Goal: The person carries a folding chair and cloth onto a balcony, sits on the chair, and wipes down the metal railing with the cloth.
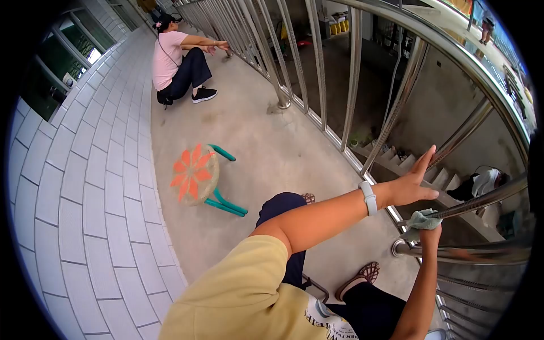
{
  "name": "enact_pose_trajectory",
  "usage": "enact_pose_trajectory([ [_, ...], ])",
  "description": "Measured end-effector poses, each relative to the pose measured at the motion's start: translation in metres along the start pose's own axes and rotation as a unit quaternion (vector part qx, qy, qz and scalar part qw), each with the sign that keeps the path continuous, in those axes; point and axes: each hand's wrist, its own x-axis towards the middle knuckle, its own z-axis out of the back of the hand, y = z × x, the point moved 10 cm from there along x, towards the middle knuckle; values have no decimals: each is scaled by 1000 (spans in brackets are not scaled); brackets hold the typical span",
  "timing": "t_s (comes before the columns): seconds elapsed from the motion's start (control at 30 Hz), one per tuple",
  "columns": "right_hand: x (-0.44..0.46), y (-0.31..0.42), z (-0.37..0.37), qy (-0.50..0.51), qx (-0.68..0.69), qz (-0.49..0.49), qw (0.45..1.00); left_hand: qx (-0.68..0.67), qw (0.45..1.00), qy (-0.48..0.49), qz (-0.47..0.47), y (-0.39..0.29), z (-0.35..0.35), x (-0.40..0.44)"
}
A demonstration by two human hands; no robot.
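Observation:
A grey-green cloth (422,220) is wrapped on a metal rail bar, and my right hand (430,229) grips it there, low at the right. My left hand (411,184), with a pale band on its wrist, reaches out above the cloth. Its fingers are spread beside a shiny baluster (456,139) and seem to hold nothing. The steel railing (351,73) runs from the upper middle down to the lower right.
A stool (195,174) with an orange flower pattern and green legs lies on its side on the concrete floor (243,136). A person in pink (170,59) squats by the railing farther back. White tiled wall (102,187) at left; stairs (442,177) below the railing.

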Motion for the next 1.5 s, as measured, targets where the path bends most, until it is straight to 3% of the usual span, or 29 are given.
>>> enact_pose_trajectory([
  [0.07, -8, 36, -1, -11, -16, 44, 999, -27, 999, 16, 33, -2, -1, -4],
  [0.17, -21, 79, 2, -34, -44, 93, 994, -10, 1000, 13, 23, 0, -1, -3],
  [0.23, -33, 114, 9, -97, -64, 193, 974, -1, 1000, 10, 12, 5, -1, -1],
  [0.27, -39, 133, 1, -84, -21, 198, 976, 8, 1000, 5, 1, 4, -1, -1],
  [0.37, -48, 144, 24, -149, -52, 287, 945, -4, 1000, -4, 4, 4, -1, -1],
  [0.43, -52, 131, 41, -150, -54, 258, 953, 8, 1000, -9, -7, 7, -2, 1],
  [0.53, -89, 165, 50, -267, -153, 286, 907, 27, 999, -16, -15, 8, -1, 1],
  [0.7, -116, 208, 31, -244, -117, 364, 891, 14, 999, -30, 8, 3, -2, -1],
  [0.83, -97, 174, 25, -173, -111, 370, 906, 50, 997, -55, -14, 3, -3, 0],
  [0.9, -77, 151, 24, -156, 8, 252, 955, 62, 996, -57, -19, 6, -5, 0],
  [0.97, -71, 164, 3, -113, 22, 239, 964, 90, 993, -71, -35, 5, -3, 0],
  [1.03, -51, 117, 8, -101, 94, 193, 972, 103, 992, -72, -33, 5, -4, 0],
  [1.1, -49, 112, 5, -105, 47, 225, 967, 129, 983, -101, -87, 4, -4, 1],
  [1.17, -42, 96, 5, -103, 11, 193, 976, 129, 980, -115, -97, 3, -5, -1],
  [1.23, -36, 85, 4, -99, 47, 197, 974, 160, 973, -125, -107, 3, -5, -2],
  [1.27, -37, 88, -1, -88, 83, 183, 976, 127, 984, -113, -60, 7, -6, -2],
  [1.43, -35, 87, -13, -61, 30, 158, 985, 121, 987, -102, -35, 10, -7, -1],
  [1.5, -28, 63, -12, -45, 11, 97, 994, 100, 990, -100, -12, 9, -6, -1],
])
